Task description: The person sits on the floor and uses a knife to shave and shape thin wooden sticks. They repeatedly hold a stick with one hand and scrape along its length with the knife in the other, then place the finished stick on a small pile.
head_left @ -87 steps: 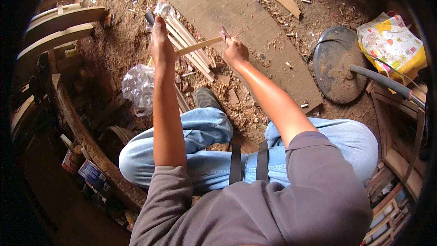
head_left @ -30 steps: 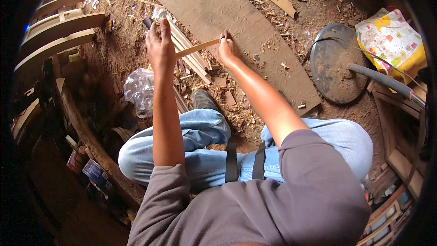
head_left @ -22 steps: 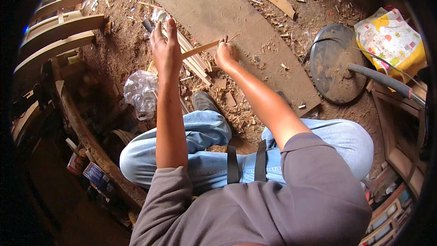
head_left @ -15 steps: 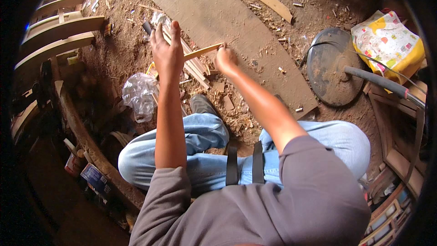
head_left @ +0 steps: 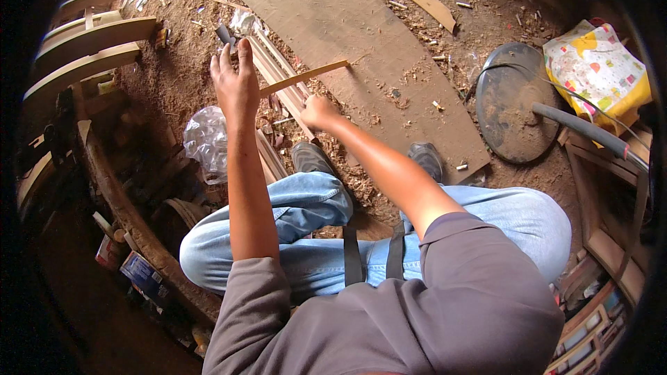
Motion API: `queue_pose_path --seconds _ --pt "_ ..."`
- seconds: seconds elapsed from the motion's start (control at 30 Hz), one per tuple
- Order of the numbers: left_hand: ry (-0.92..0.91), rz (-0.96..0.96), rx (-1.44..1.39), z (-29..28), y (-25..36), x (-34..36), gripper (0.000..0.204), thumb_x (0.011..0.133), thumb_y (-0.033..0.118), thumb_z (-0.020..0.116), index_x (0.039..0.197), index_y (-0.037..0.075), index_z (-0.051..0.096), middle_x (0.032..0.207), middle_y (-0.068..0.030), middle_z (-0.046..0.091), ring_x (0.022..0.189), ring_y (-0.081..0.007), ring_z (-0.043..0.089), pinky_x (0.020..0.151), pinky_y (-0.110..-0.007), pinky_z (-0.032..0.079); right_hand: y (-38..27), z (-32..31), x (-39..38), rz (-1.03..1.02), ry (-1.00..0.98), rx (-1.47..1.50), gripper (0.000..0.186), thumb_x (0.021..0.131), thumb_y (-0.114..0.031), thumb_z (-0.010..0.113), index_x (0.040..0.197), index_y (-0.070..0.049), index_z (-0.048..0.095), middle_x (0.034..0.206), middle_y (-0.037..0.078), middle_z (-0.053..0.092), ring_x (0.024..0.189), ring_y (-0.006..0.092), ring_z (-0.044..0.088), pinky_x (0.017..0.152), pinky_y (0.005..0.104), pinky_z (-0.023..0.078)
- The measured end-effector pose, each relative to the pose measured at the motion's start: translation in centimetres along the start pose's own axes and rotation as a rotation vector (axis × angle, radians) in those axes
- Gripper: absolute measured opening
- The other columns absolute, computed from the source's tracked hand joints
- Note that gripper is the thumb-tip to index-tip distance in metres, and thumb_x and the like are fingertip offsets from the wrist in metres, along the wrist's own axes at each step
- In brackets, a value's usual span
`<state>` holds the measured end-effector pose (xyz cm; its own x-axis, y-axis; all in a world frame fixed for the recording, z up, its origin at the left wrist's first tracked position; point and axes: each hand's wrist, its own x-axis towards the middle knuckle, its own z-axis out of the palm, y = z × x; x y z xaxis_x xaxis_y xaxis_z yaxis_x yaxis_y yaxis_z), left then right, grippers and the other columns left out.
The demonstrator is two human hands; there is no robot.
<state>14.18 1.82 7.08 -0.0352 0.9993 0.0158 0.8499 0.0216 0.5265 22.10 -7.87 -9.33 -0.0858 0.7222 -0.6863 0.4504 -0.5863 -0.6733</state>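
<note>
My left hand [head_left: 235,87] is raised over the wood bits, fingers stretched upward and apart. A thin wooden strip [head_left: 309,74] runs from beside it toward the right; its near end is hidden by that hand. My right hand [head_left: 317,111] is lower, fingers curled beside a bundle of pale slats [head_left: 276,69]; what they hold, if anything, is hidden. A dark object [head_left: 224,36] shows beyond my left fingertips. A crumpled clear plastic bag [head_left: 205,142] lies left of my left forearm.
A large board [head_left: 389,62] stretches away ahead. At right are a dark disc with a pole [head_left: 511,114] and a yellow patterned bag [head_left: 590,69]. Curved wooden pieces [head_left: 97,31] and a long beam [head_left: 128,215] are at left. My bent legs [head_left: 507,215] are below.
My right hand has left the strip's right end and moved down and left toward the slats. My left hand has shifted left; the strip now extends past my right hand.
</note>
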Motion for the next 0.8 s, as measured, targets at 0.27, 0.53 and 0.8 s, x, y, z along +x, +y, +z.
queue_pose_path --seconds 0.27,0.53,0.8 --pt "-0.019 -0.089 -0.068 -0.2 -0.3 0.7 0.083 0.091 0.070 0.037 0.136 0.002 0.051 0.145 -0.0308 0.035 0.137 -0.0432 0.035 0.111 -0.048 0.030 -0.8 -10.6 0.2 0.221 0.124 -0.163 0.046 0.081 -0.036 0.066 0.113 -0.003 0.068 0.120 0.024 0.063 0.113 0.0321 0.063 0.094 0.0412 0.050" --pt "-0.039 -0.160 -0.069 -0.1 1.9 -1.0 0.082 0.093 0.069 0.034 0.139 0.002 0.047 0.147 -0.0307 0.032 0.136 -0.0427 0.036 0.112 -0.050 0.030 -5.9 -10.1 -5.9 0.164 0.257 -0.227 0.039 0.084 -0.030 0.062 0.112 -0.003 0.069 0.114 0.022 0.066 0.111 0.0338 0.064 0.093 0.0421 0.051" --pt "-0.023 -0.159 -0.131 -0.1 3.2 -1.4 0.077 0.092 0.066 0.041 0.134 0.002 0.052 0.144 -0.0297 0.038 0.132 -0.0408 0.042 0.109 -0.047 0.035 -5.9 -11.4 -6.8 0.085 0.361 -0.068 0.033 0.085 -0.025 0.053 0.094 0.003 0.067 0.082 0.021 0.069 0.067 0.0300 0.068 0.058 0.0412 0.053"
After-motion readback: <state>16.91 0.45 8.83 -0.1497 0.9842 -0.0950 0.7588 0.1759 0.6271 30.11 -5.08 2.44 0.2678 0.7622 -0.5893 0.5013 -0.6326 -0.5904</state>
